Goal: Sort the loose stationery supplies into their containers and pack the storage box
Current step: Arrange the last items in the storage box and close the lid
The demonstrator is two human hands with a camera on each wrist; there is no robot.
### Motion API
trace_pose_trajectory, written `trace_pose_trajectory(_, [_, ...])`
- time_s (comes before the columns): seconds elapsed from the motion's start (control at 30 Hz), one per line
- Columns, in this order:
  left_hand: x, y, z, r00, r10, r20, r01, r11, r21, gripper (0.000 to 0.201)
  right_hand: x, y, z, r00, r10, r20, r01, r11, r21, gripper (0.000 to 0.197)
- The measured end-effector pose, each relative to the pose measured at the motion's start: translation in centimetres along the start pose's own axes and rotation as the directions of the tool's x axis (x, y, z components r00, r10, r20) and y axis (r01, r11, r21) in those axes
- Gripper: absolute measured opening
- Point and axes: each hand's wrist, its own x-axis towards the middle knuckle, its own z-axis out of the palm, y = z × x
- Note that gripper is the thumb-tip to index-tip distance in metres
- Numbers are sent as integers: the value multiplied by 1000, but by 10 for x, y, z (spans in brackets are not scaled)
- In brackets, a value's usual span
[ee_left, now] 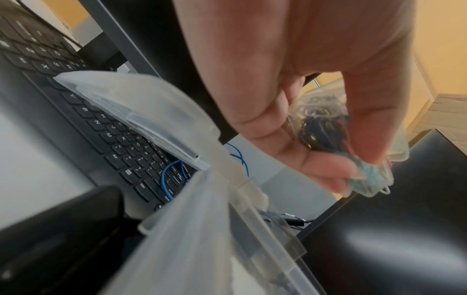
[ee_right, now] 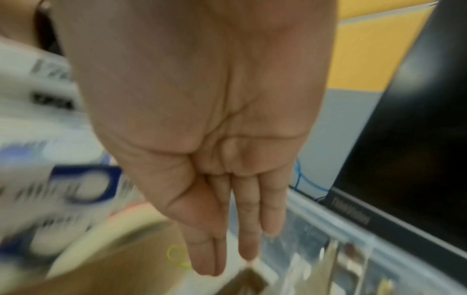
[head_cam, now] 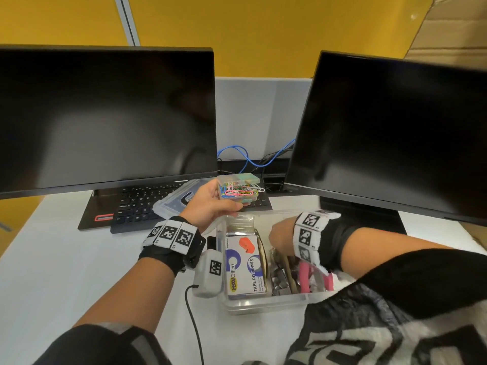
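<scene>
My left hand (head_cam: 210,204) holds a small clear case of coloured paper clips (head_cam: 238,189) above the back left corner of the clear storage box (head_cam: 263,302); in the left wrist view its fingers (ee_left: 326,173) curl round the paper clip case (ee_left: 328,127). My right hand (head_cam: 280,239) reaches down into the storage box with straight fingers (ee_right: 248,229) held together, holding nothing. In the box lie a white tape dispenser carton (head_cam: 245,267), metal binder clips (head_cam: 280,279) and pink-handled scissors (head_cam: 305,276).
The box's clear lid (head_cam: 176,200) leans on a black laptop keyboard (head_cam: 137,204) behind the box. Two dark monitors (head_cam: 105,114) (head_cam: 390,133) stand at the back. Blue cables (head_cam: 242,154) run between them. A black cable (head_cam: 193,320) trails over the white table near me.
</scene>
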Motion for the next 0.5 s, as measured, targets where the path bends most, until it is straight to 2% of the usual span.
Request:
trace_pose_trajectory(0.1, [-2,4,1,1000,13,-25,-14,998,-54,69,-19,9,-29,995,3,-95,0,1000,28,26])
trace_pose_trajectory(0.2, [-6,9,2,998,26,-50,-30,996,-89,73,-42,20,-60,956,-59,-287,111,980,166,28])
trace_pose_trajectory(0.23, [-7,10,3,998,35,-49,-39,995,-88,72,-50,23,-66,922,-69,-381,159,964,211,25])
trace_pose_trajectory(0.33, [-12,15,6,997,60,-43,-64,994,-84,66,-62,25,-73,765,-33,-643,272,922,277,18])
trace_pose_trajectory(0.4, [-15,17,8,997,68,-36,-71,995,-77,61,-64,17,-73,689,-29,-724,324,906,272,17])
trace_pose_trajectory(0.5, [-20,19,9,997,77,-32,-80,992,-95,53,-64,4,-73,627,-18,-779,376,882,283,18])
